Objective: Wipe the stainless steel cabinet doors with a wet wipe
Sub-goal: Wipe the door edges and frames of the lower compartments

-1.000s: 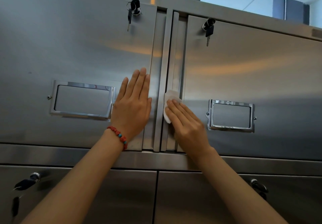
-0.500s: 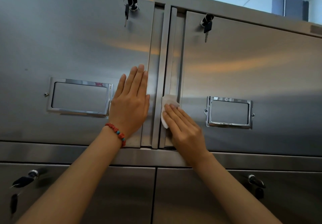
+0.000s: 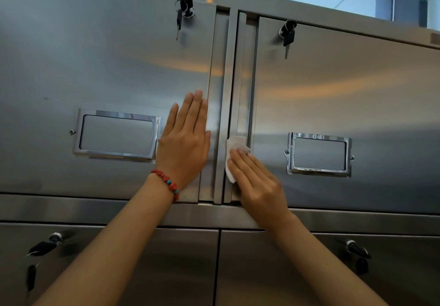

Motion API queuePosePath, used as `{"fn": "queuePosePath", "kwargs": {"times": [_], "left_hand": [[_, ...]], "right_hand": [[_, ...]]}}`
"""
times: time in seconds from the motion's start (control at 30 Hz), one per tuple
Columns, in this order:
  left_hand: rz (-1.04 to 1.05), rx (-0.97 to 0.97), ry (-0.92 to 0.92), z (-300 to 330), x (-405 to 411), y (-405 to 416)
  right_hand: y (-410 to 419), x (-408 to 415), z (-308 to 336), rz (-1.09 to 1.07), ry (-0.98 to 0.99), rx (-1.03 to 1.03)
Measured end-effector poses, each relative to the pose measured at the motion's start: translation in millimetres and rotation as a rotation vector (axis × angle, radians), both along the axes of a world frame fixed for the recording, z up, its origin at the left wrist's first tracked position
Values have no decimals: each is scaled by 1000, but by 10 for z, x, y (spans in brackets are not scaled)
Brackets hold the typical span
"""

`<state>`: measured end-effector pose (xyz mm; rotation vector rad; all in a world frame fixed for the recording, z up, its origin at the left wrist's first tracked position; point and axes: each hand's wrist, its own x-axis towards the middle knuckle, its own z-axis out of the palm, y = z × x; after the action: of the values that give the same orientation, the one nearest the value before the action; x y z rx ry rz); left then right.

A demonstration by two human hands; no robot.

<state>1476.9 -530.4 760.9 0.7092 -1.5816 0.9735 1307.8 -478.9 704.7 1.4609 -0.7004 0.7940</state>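
left hand (image 3: 184,146) flat on left door (image 3: 107,67), fingers straight and together, beside label frame (image 3: 117,135). red bead bracelet (image 3: 167,184) on that wrist. right hand (image 3: 256,182) presses white wipe (image 3: 234,157) with straight fingers against inner edge strip of right door (image 3: 345,96), low down, near centre seam. keys (image 3: 287,36) hang in both upper locks.

Left hand (image 3: 184,145): raised, palm flat, fingers straight and together, pointing up; forearm rising from the near left. Right hand (image 3: 256,182): palm down, fingers straight and angled up-left; forearm rising from the near right, wrist bare.
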Motion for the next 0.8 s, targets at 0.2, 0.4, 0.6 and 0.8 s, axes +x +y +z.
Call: {"fn": "queuePosePath", "kwargs": {"times": [0.2,0.4,0.6,0.8], "left_hand": [[-16,-45,14,-1,-6,-20],[-18,-34,15,2,-3,-24],[-21,-26,13,-1,-6,-11],[-13,-4,5,-1,-4,-14]], "right_hand": [[-4,16,170,5,-20,-12],[-39,38,8,23,-49,-5],[-18,21,84,20,-33,-36],[-25,44,-48,39,-63,-8]]}}
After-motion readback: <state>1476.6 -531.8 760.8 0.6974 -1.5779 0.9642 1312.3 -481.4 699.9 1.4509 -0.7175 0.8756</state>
